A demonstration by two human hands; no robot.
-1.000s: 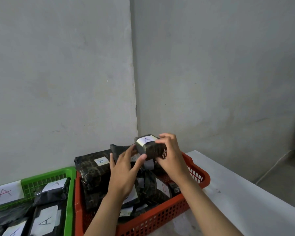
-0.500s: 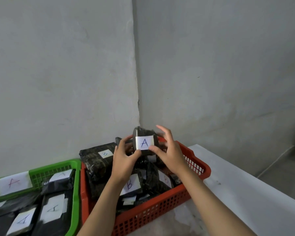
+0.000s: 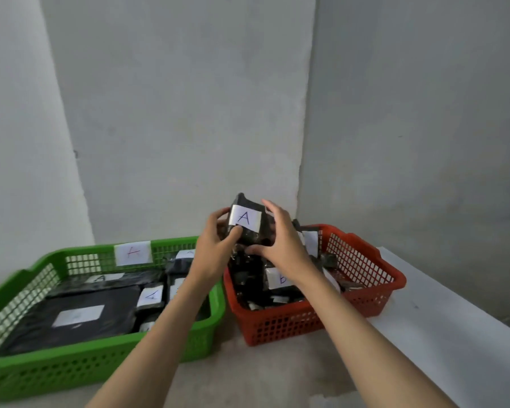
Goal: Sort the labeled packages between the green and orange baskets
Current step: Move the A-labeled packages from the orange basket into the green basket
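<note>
A small black package [image 3: 249, 228] with a white label marked A is held up above the left end of the orange basket [image 3: 362, 301]. My left hand [image 3: 215, 248] grips its left side, thumb pressed on its front below the label. My right hand [image 3: 280, 242] cups its right side, thumb under it and fingers spread upward. The orange basket holds several black packages, one with a label marked B [image 3: 280, 279]. To its left stands the green basket [image 3: 100, 363], tagged A on its back wall, with several black packages labeled A inside.
Both baskets stand on a grey surface in a corner between two grey walls. A white tabletop [image 3: 442, 328] runs to the right of the orange basket. The front of the surface, below the baskets, is bare concrete-coloured.
The package has been turned so its A label faces me and lifted toward the left. The view has swung left, bringing much more of the green basket into sight.
</note>
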